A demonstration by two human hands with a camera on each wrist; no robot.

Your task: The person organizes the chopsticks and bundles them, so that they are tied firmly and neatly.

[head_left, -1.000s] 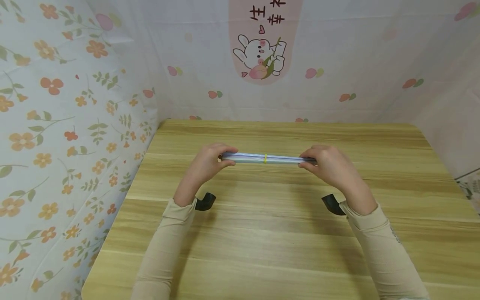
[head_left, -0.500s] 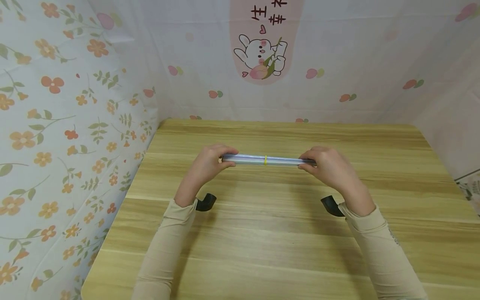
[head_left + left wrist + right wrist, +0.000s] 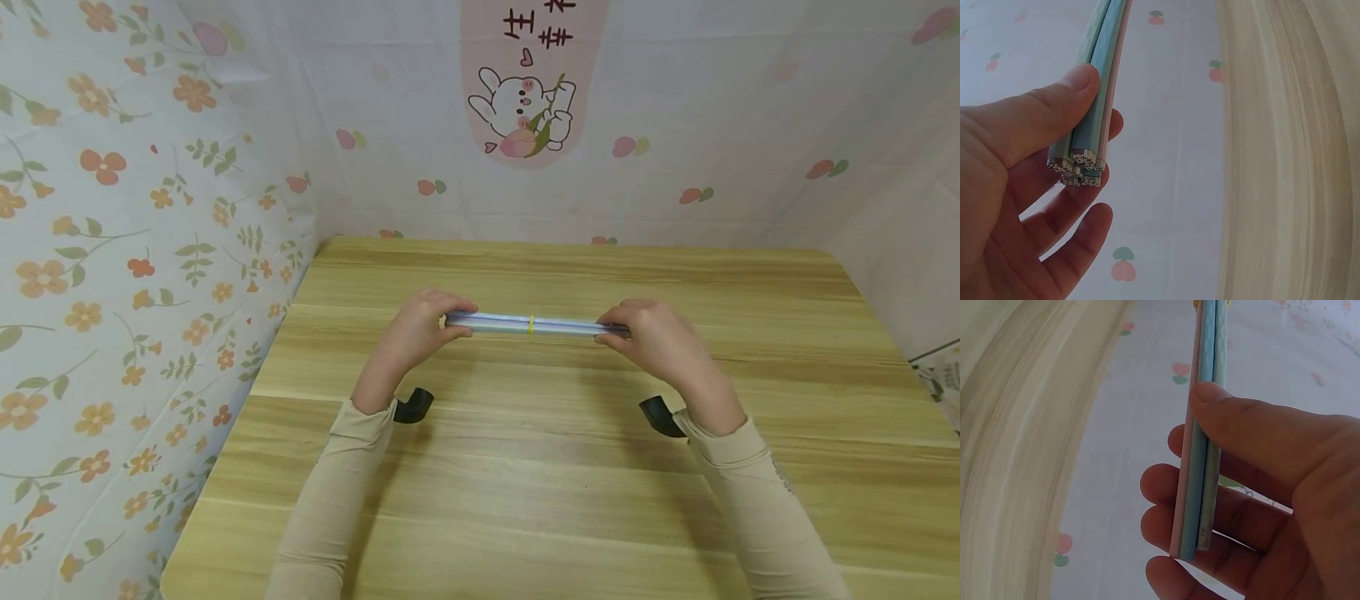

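A slim bundle of pastel chopsticks (image 3: 498, 322), wrapped at mid-length by a yellow band (image 3: 532, 325), is held level above the table. My left hand (image 3: 416, 330) grips one end, thumb on the near side and fingers behind. In the left wrist view the square, patterned ends of the chopsticks (image 3: 1107, 56) stick out below the thumb. The opposite end is in the grip of my right hand (image 3: 660, 340). There, pink, blue and pale green chopsticks (image 3: 1192, 481) lie against the fingers, their tips slightly uneven.
Below the hands spreads a wood-grain table (image 3: 517, 500). A printed cloth (image 3: 375, 108) with a rabbit picture hangs behind it, and a flowered cloth (image 3: 112, 333) covers the left side. A black curved piece (image 3: 414, 406) shows at the left cuff, another black piece (image 3: 662, 416) at the right.
The bundle has sunk slightly in the head view, nearer the person, its right end a little more than its left. Both hands keep their hold.
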